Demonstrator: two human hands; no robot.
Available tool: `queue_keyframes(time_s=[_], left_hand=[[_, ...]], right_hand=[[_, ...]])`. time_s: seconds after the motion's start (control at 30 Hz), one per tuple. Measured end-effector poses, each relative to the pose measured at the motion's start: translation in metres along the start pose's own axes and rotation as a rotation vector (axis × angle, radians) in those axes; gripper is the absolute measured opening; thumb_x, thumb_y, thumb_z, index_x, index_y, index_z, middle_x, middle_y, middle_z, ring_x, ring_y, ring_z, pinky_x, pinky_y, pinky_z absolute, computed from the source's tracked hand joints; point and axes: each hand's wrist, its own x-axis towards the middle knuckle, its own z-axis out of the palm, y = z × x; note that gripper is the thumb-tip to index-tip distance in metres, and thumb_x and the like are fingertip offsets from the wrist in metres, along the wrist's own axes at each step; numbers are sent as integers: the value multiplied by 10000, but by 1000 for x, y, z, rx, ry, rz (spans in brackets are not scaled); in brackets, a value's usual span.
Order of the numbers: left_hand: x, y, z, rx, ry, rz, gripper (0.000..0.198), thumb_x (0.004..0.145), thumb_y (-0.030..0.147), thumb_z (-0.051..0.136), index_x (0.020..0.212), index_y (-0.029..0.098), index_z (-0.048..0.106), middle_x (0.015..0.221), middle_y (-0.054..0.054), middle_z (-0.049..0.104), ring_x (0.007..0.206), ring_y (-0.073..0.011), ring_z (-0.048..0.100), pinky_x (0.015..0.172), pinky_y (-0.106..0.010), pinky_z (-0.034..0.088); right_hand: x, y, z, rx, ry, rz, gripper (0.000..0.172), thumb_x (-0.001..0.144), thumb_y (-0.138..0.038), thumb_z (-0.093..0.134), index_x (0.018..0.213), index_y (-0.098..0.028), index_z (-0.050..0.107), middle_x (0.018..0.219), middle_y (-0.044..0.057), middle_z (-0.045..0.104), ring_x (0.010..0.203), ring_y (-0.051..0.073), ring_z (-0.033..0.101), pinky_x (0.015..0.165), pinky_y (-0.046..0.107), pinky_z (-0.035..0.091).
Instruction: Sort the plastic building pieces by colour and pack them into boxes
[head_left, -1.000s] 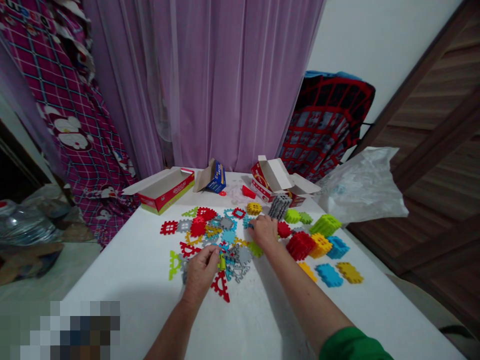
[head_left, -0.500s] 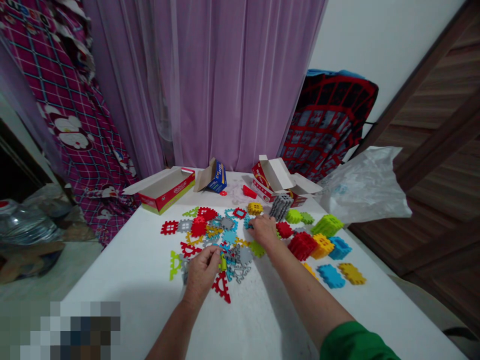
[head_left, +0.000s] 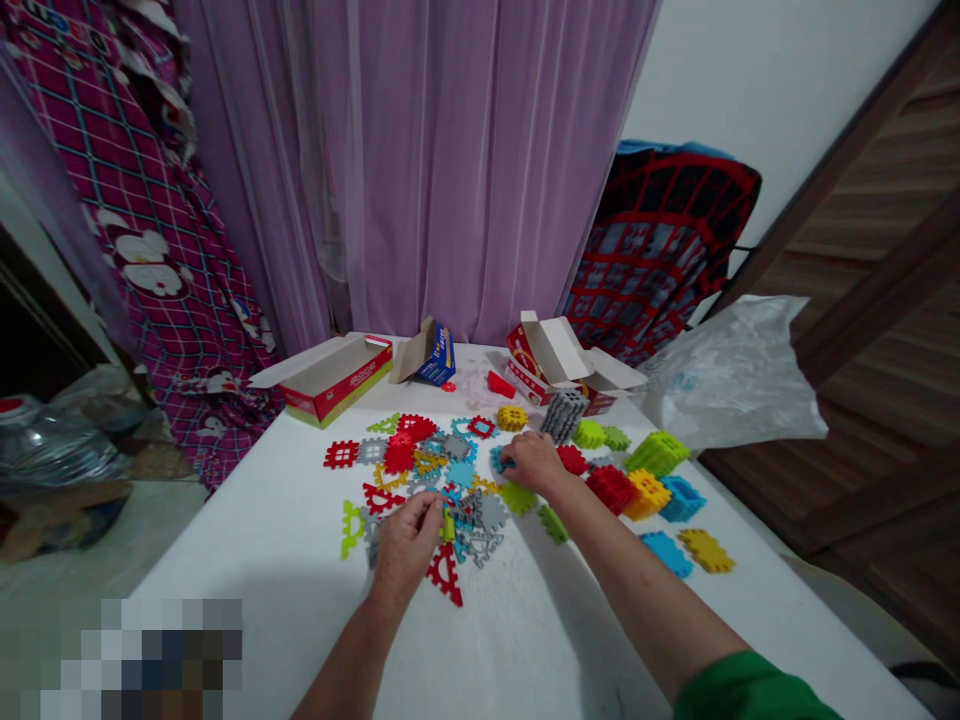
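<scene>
On a clock laid flat with twelve toward the curtain (head_left: 465, 180), a red triangular piece (head_left: 445, 577) lies at four o'clock from the left grip (head_left: 409, 540). It looks like thin, toothed plastic: light, fairly stiff, perhaps slick, best lifted by an outer edge.

The left grip is closed, thumb against fingers, on a yellow-green piece (head_left: 448, 524) at its three o'clock side. That piece shows nearly edge-on, so its outline, and whether it is one layer or several, is hard to make out; pinching its flat faces should spare the teeth.

From twelve to one o'clock, loose pieces overlap on the tabletop (head_left: 510, 640); a grey piece (head_left: 491, 510) may catch on its neighbours, and lower layers are hidden.

At two o'clock, the right grip (head_left: 538, 462) bends its fingers over a blue piece (head_left: 498, 460); whether it pinches or merely touches cannot be told, since the hand covers much of it.

From the right grip, the red stack (head_left: 611, 490) at four o'clock and the grey stack (head_left: 564, 415) at one might slide apart, so holding opposite sides suits them. The forearm hides some tabletop nearby.
</scene>
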Motion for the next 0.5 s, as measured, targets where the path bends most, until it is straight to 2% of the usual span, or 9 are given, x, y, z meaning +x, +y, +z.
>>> queue_keyframes(time_s=[0.5], left_hand=[[-1, 0, 0, 27, 4, 19, 353, 784, 541, 519, 767, 228, 682, 610, 18, 575, 537, -131, 535, 513, -235, 422]], right_hand=[[-6, 0, -3, 6, 0, -14, 201, 837, -305, 654, 996, -281, 775, 1099, 73, 719, 1096, 255, 569, 869, 345, 351]])
